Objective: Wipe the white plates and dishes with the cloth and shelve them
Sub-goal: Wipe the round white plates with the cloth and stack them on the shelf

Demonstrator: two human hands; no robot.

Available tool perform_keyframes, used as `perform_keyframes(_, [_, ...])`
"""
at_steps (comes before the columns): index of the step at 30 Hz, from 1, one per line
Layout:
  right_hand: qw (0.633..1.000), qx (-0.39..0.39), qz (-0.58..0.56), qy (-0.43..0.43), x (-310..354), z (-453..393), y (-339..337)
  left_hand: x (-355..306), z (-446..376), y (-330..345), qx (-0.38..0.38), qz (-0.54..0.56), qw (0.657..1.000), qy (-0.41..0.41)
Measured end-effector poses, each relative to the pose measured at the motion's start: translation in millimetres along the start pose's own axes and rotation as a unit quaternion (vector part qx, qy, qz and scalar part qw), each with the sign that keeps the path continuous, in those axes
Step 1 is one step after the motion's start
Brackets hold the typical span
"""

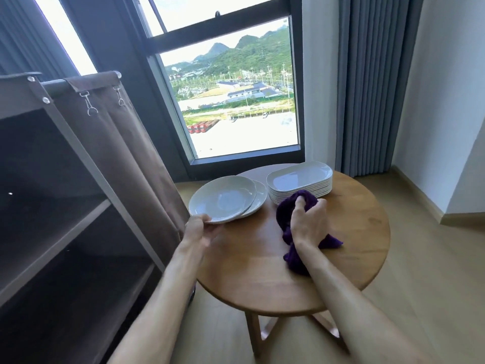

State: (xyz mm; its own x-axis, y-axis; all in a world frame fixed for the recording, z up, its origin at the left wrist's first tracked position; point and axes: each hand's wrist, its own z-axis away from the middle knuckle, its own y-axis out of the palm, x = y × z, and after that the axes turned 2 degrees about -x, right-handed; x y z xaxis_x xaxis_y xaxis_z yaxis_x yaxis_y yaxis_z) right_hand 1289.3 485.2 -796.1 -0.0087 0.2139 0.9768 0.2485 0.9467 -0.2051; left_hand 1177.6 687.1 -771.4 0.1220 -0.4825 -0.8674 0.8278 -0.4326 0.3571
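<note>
Left hand (200,231) fingers pinching near rim of top round plate (223,199); right hand (309,223) gripping purple cloth (286,214). Stacked oval dishes (300,181) far on round desk (349,248); brown shelf (60,219) left. No readable writing.

left hand (200,229) pinches near rim of top round plate (223,199) at table (249,271) left edge | right hand (308,223) grips purple cloth (284,214) mid-table | oval dish stack (300,181) at far edge

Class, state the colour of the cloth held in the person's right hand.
The cloth is dark purple, gripped by the right hand; seen in the head view.
</note>
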Motion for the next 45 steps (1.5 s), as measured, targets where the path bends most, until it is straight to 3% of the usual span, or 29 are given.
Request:
perform_keyframes(3, [0.992,-0.004,-0.115,0.056,39,-1,-4,14,22,-10,-0.011,0.044,0.999,0.016])
perform_keyframes(6, [0.987,0.051,-0.154,0.005,78,15,-8,26,44,-11,-0.015,0.058,0.998,0.027])
perform_keyframes(9, [0.964,0.213,-0.118,-0.104,105,42,-9,36,62,-6,-0.014,0.062,0.998,0.030])
perform_keyframes(11, [0.921,0.348,-0.020,-0.172,112,59,-9,39,71,-4,-0.012,0.056,0.997,0.055])
perform_keyframes(13, [0.903,0.398,-0.021,-0.159,107,71,-11,41,76,-3,-0.014,0.048,0.995,0.090])
perform_keyframes(15, [0.940,0.311,-0.065,-0.122,94,73,-13,42,79,-6,-0.028,0.060,0.994,0.092])
perform_keyframes(16, [0.958,0.252,-0.023,-0.133,86,74,-14,43,80,-8,-0.035,0.076,0.993,0.081])
perform_keyframes(18, [0.967,0.204,0.095,-0.115,67,77,-16,46,85,-9,-0.038,0.104,0.992,0.063])
perform_keyframes(20, [0.968,0.228,0.086,-0.056,50,82,-15,52,91,-8,-0.020,0.115,0.991,0.072])
perform_keyframes(23, [0.961,0.261,-0.086,0.019,39,85,-15,56,104,-7,0.025,0.117,0.987,0.104])
perform_keyframes(28, [0.950,0.219,-0.179,0.131,30,82,-13,48,115,-7,0.081,0.053,0.985,0.146])
perform_keyframes(35, [0.941,0.194,-0.253,0.110,29,69,-4,16,102,-31,0.105,-0.065,0.980,0.159])
perform_keyframes(38, [0.919,0.207,-0.291,0.166,23,83,6,19,109,-31,0.173,-0.004,0.970,0.173])
perform_keyframes(41, [0.911,0.229,-0.290,0.181,12,93,13,19,120,-31,0.171,0.007,0.972,0.161])
perform_keyframes(45, [0.941,0.228,-0.216,0.130,16,80,11,16,112,-43,0.187,-0.076,0.956,0.215])
